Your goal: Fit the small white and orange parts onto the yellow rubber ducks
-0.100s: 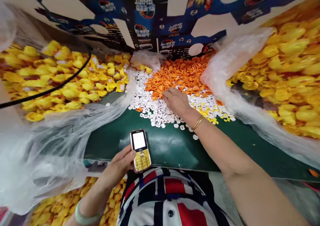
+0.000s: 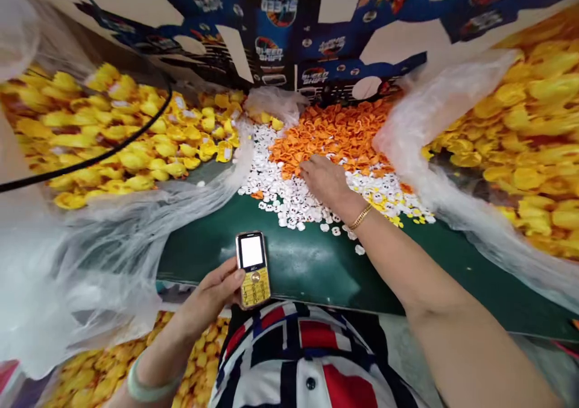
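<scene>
My left hand holds a mobile phone with a gold keypad and a lit white screen, thumb along its side, over the near edge of the table. My right hand, a gold bracelet on its wrist, rests palm down where a heap of orange plastic pieces meets many small white pieces with dark marks. Its fingers are bent together, and their tips dip among the orange pieces. What they pinch, if anything, is hidden. Small yellow pieces lie among the white ones right of that hand.
Yellow hollow plastic parts are heaped at left, and more at right, in clear plastic bags. A printed cardboard sheet stands behind the green table. A black cable crosses the left side. More yellow parts sit below.
The view has turned slightly left, so the table and heaps appear a little further right. My left hand keeps its hold on the phone; my right hand stays at the orange pieces.
</scene>
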A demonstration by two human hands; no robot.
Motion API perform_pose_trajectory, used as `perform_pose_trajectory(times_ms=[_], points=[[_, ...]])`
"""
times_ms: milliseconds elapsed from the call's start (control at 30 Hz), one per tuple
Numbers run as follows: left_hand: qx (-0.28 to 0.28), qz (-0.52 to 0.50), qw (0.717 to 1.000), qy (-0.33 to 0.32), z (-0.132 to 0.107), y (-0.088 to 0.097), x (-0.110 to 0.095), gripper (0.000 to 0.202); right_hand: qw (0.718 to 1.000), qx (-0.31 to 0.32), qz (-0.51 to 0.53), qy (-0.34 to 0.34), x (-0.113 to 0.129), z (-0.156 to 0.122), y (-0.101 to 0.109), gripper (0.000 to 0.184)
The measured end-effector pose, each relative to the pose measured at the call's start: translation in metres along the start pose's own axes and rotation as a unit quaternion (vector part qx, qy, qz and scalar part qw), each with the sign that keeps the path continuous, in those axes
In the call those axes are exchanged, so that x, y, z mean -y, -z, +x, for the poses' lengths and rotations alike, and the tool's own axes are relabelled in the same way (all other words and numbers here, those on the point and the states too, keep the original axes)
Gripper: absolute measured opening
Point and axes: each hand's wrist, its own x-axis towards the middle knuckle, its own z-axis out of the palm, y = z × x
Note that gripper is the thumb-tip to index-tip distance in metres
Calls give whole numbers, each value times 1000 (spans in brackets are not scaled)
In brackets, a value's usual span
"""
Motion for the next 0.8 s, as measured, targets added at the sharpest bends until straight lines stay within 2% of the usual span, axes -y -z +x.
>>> perform_pose_trajectory(times_ms=[100, 300, 433, 533, 800], points=[[-28, 17, 999, 6, -2, 9, -9, 52, 1000, 13, -11, 10, 2, 7, -5, 27], [-138, 30, 990, -15, 0, 17, -24, 64, 999, 34, -37, 20, 5, 7, -6, 28], [-151, 58, 987, -26, 3, 25, -26, 69, 997, 39, -52, 28, 6, 8, -5, 28], [-182, 138, 973, -45, 4, 30, -25, 70, 996, 42, -62, 38, 6, 8, -6, 29], [-220, 254, 940, -60, 6, 43, -18, 61, 997, 32, -60, 47, 5, 8, -8, 29]])
